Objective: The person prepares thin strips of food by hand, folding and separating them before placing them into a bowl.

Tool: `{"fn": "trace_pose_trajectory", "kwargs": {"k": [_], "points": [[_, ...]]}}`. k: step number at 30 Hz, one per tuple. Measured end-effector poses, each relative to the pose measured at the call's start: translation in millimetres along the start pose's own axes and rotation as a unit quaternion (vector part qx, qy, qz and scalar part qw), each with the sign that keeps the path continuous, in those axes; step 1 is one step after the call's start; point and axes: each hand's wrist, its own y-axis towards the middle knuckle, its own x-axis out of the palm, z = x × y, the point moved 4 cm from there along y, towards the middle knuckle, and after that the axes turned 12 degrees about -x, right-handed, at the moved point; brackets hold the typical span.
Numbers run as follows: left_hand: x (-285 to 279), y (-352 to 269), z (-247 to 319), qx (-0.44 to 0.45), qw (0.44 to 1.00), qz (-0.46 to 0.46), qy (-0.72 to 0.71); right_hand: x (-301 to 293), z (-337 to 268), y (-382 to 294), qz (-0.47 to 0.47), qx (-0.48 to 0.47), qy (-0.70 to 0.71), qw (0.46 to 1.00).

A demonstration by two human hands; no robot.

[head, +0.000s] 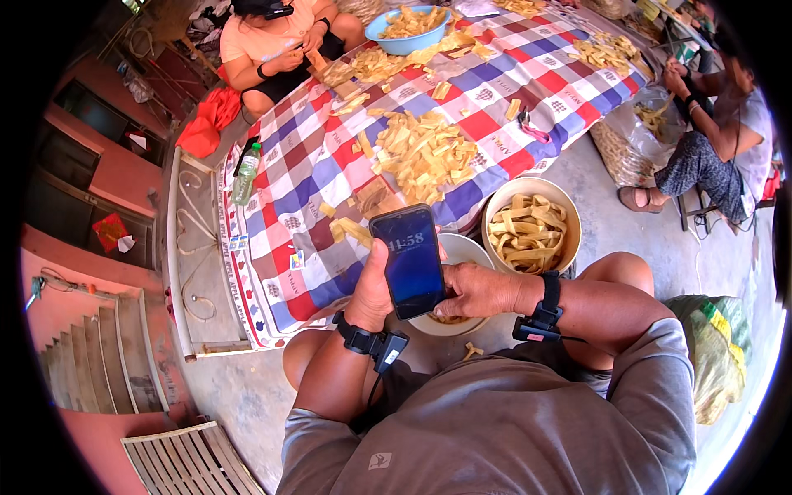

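My left hand point(371, 288) holds a dark smartphone point(411, 266) upright by its left side, its screen lit and facing me. My right hand point(479, 289) touches the phone's lower right edge with its thumb and fingers. Both wrists wear black straps with small devices. Behind and below the phone, partly hidden, is a white bucket point(461, 247) with some pieces in it. To its right a larger cream bucket point(576, 210) holds pale yellow, flat dried strips point(526, 232). A heap of short cut strips point(424, 151) lies on the checked tablecloth point(322, 229), beyond the phone.
A green-capped plastic bottle point(247, 173) and pink-handled scissors point(533, 127) lie on the cloth. A blue basin point(408, 44) of strips stands at the far edge. One person point(278, 55) sits at upper left, another point(724, 130) at right beside a sack. A green sack point(711, 359) stands lower right.
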Motion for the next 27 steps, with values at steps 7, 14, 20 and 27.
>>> {"fn": "trace_pose_trajectory", "kwargs": {"k": [7,14,20,27], "points": [[-2,7,-3,-0.024,1.000,0.006,0.005,-5,6,-4,0.022,-0.003,0.004,1.000],[-3,15,-5,-0.024,1.000,-0.013,-0.004,-9,8,-5,0.030,-0.005,0.004,1.000],[0,16,-2,-0.022,0.999,-0.039,-0.006,-12,1,-9,0.028,-0.013,0.008,0.999],[1,18,-3,-0.021,0.999,-0.025,-0.008,-13,3,-10,0.032,0.000,-0.008,0.999]]}}
